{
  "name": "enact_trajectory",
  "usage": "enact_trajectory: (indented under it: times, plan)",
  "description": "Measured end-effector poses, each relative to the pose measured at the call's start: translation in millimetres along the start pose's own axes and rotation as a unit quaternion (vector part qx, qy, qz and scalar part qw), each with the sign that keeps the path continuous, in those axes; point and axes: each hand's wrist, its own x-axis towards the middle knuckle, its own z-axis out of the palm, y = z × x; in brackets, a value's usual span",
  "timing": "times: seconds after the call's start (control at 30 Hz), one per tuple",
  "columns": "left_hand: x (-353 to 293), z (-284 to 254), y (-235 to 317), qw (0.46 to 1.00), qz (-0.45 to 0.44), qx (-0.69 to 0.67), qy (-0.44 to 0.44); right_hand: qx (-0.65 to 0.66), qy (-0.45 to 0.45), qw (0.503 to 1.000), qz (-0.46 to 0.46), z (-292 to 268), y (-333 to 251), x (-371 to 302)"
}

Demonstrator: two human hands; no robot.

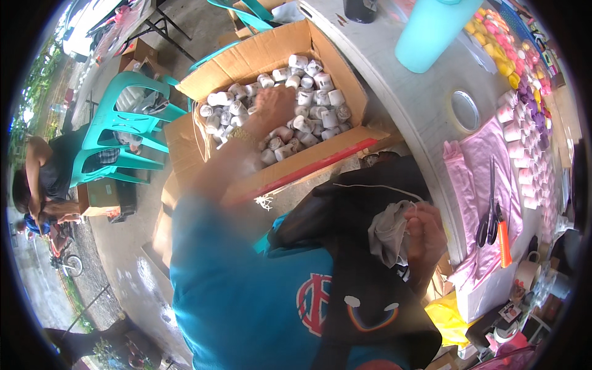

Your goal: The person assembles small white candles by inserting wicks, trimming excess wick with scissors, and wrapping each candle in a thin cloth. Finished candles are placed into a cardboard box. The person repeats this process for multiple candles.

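My left hand [275, 108] reaches over an open cardboard box [213, 69] and touches the small white cylindrical rolls [320, 97] heaped inside. Its fingers point down among the rolls and are blurred, so their grip does not show. A beaded bracelet [246, 139] circles that wrist. Close to my body, my right hand [427, 237] is closed on a bunched pale grey cloth [388, 234]. A thin pale cord [376, 186] runs from near those fingers across the black apron [354, 213] on my lap.
To the right stands a grey table [394, 92] with a teal tumbler [431, 31], a tape roll [465, 111], pink cloth [472, 160], black scissors [489, 225], an orange-handled cutter [504, 240] and rows of pink rolls [524, 163]. Teal chairs [117, 123] and a seated person [58, 166] are at left.
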Motion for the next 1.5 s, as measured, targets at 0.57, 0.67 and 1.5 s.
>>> enact_trajectory:
  times: [0.57, 0.67, 1.5]
  plan:
    - [-6.6, 121.5, -53.1, 0.986, -0.015, 0.061, -0.154, 0.047, -0.028, 0.996, 0.075, -7.0, 6.7, -21.6]
    - [-7.7, 104.1, -48.4, 0.98, 0.017, 0.07, -0.187, 0.04, -0.007, 0.997, 0.073, -9.5, 6.7, -28.7]
    - [-21.0, -55.7, 47.2, 0.969, 0.175, -0.036, 0.168, 0.267, 0.324, 0.896, 0.142, -54.6, 36.2, -112.8]
